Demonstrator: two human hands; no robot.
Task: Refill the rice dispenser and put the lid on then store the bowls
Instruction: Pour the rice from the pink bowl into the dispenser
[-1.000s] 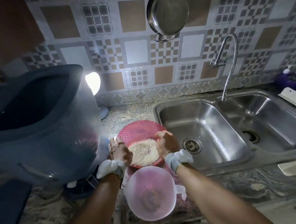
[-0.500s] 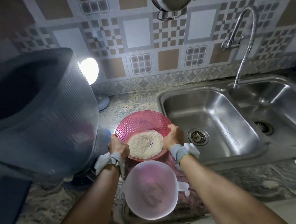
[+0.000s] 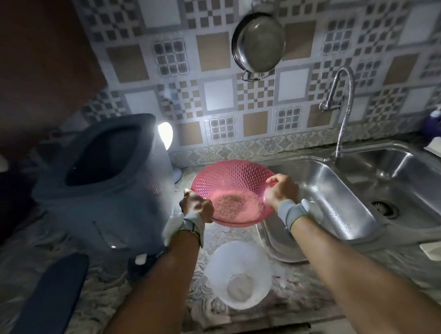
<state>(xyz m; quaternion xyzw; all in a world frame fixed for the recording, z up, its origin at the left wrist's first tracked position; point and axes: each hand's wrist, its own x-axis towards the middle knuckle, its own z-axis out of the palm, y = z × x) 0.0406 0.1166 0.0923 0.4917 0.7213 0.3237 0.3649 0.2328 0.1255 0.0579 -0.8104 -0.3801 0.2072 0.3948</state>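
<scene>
A pink perforated bowl (image 3: 227,178) with rice in its bottom is held up above the counter, just right of the grey rice dispenser (image 3: 119,197). My left hand (image 3: 197,206) grips its left rim and my right hand (image 3: 282,191) grips its right rim. The dispenser stands open-topped, its dark opening facing me. A translucent white bowl (image 3: 238,265) sits on the counter below the pink one, nearly empty. A dark blue lid (image 3: 47,301) lies at the lower left of the counter.
A double steel sink (image 3: 343,193) with a tap (image 3: 344,114) lies to the right. A steel pan (image 3: 257,45) hangs on the tiled wall. A bright lamp (image 3: 165,134) glows behind the dispenser. A purple soap bottle (image 3: 439,124) stands far right.
Both hands have lifted the pink bowl of rice off the counter and away from the white bowl. The view has pulled back and up.
</scene>
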